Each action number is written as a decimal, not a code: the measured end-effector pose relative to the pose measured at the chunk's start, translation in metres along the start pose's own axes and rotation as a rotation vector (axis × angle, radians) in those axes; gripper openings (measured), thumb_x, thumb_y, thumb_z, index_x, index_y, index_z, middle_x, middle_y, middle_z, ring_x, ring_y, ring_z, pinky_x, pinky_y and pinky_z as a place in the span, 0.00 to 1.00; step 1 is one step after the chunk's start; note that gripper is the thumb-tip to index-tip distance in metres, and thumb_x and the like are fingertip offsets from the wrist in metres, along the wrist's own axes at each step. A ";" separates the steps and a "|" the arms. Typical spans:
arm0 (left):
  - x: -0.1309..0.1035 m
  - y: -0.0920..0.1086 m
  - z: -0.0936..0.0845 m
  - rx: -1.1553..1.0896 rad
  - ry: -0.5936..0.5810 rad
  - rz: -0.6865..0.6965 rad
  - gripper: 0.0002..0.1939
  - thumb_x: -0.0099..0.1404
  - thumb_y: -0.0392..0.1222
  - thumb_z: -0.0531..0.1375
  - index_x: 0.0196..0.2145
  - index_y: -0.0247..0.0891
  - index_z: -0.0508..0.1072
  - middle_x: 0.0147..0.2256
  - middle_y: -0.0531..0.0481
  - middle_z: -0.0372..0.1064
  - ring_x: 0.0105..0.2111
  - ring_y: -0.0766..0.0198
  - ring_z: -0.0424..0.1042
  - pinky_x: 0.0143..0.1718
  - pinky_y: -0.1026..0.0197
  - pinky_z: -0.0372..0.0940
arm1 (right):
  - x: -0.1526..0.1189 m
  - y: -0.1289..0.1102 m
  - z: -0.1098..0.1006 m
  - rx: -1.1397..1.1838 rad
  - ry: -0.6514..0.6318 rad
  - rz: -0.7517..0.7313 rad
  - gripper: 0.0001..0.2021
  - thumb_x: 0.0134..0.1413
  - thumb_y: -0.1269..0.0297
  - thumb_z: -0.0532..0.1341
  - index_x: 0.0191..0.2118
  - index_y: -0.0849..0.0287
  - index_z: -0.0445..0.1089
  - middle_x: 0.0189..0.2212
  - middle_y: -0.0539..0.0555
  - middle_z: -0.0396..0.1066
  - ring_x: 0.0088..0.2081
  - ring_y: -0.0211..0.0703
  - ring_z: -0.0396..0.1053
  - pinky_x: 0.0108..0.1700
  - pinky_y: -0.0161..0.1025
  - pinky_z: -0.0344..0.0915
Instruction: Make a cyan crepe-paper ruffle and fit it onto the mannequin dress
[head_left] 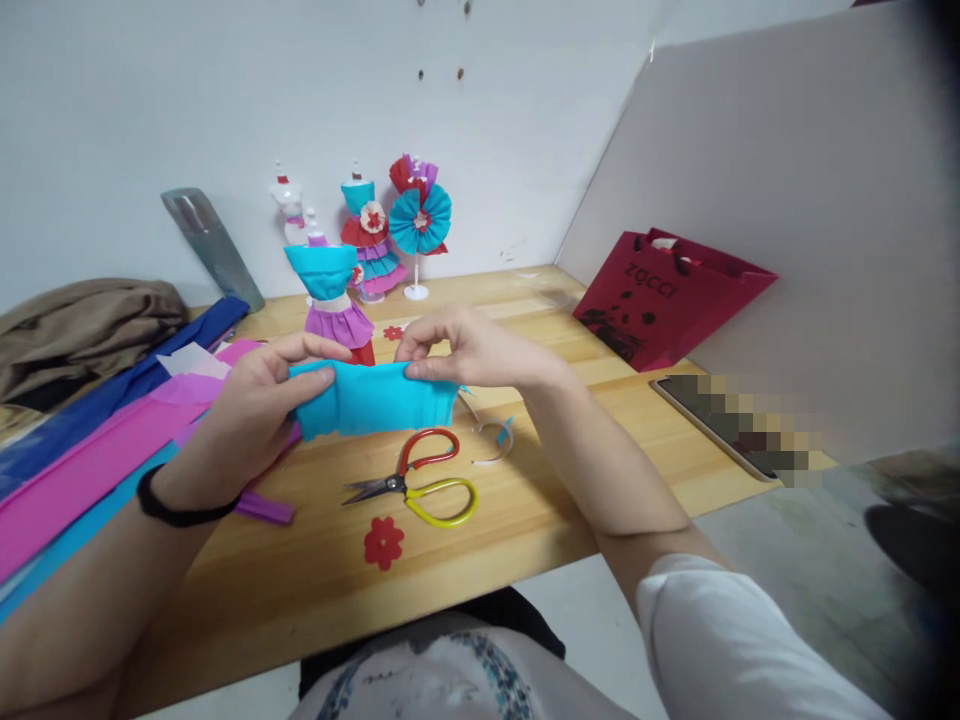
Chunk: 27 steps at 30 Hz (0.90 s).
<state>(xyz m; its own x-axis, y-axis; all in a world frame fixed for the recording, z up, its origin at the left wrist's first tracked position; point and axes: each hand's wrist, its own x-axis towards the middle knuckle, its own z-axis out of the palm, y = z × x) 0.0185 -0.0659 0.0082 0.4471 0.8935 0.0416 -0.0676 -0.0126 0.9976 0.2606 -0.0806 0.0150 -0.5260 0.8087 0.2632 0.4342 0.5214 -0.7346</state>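
Observation:
A flat strip of turquoise crepe paper [375, 400] is stretched between my hands above the wooden table. My left hand [266, 400] pinches its left end between thumb and fingers. At its upper right edge, my right hand [461, 350] grips it the same way. Just beyond the strip stands a small mannequin [328, 275] in a turquoise top and purple skirt, its lower part partly hidden by my hands. Scissors [394, 484] with one red and one yellow handle lie open below the strip, and a red paper flower [384, 543] rests nearer the front edge.
More dressed mannequins [367, 235] stand by the wall beside a grey-green bottle [214, 245]. Coloured paper lengths [97, 450] and a brown cloth [97, 315] cover the left. A red bag [667, 300] and a phone-like device [720, 425] are at the right. Thin white strips [495, 460] curl near the scissors.

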 end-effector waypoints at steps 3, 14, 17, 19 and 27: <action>0.000 -0.002 0.000 -0.021 -0.021 -0.012 0.12 0.49 0.41 0.72 0.32 0.38 0.78 0.24 0.51 0.75 0.20 0.64 0.72 0.20 0.66 0.68 | 0.000 -0.002 0.002 0.017 -0.023 -0.001 0.06 0.53 0.62 0.64 0.34 0.59 0.73 0.26 0.48 0.69 0.30 0.37 0.66 0.32 0.34 0.63; 0.005 -0.006 0.004 0.121 -0.037 -0.118 0.16 0.43 0.40 0.74 0.32 0.39 0.79 0.25 0.51 0.74 0.21 0.64 0.71 0.19 0.67 0.66 | 0.001 0.003 0.007 0.071 -0.194 0.034 0.08 0.55 0.63 0.63 0.28 0.60 0.69 0.23 0.46 0.65 0.26 0.33 0.62 0.28 0.31 0.60; 0.007 -0.006 0.001 0.158 -0.047 -0.131 0.17 0.43 0.40 0.74 0.33 0.39 0.79 0.26 0.51 0.74 0.21 0.65 0.71 0.18 0.68 0.64 | -0.003 0.007 -0.002 0.147 -0.252 0.058 0.07 0.54 0.63 0.64 0.30 0.60 0.70 0.23 0.46 0.65 0.25 0.32 0.61 0.26 0.30 0.59; 0.008 -0.007 -0.003 0.178 -0.056 -0.128 0.17 0.43 0.41 0.74 0.34 0.38 0.79 0.26 0.51 0.74 0.21 0.66 0.70 0.18 0.68 0.63 | -0.004 0.010 -0.006 0.176 -0.267 0.091 0.06 0.54 0.63 0.64 0.32 0.61 0.71 0.23 0.46 0.66 0.24 0.32 0.60 0.25 0.30 0.58; 0.022 -0.008 -0.024 0.243 -0.160 -0.074 0.12 0.45 0.41 0.74 0.29 0.37 0.80 0.22 0.50 0.73 0.21 0.68 0.69 0.21 0.69 0.62 | -0.006 0.022 -0.014 0.044 -0.253 0.082 0.07 0.55 0.64 0.65 0.35 0.62 0.76 0.28 0.50 0.74 0.28 0.34 0.66 0.30 0.32 0.62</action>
<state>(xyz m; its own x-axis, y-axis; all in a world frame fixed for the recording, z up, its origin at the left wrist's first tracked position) 0.0073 -0.0355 -0.0001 0.5788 0.8143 -0.0426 0.1771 -0.0745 0.9814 0.2839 -0.0701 0.0063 -0.6591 0.7509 0.0409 0.4537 0.4405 -0.7747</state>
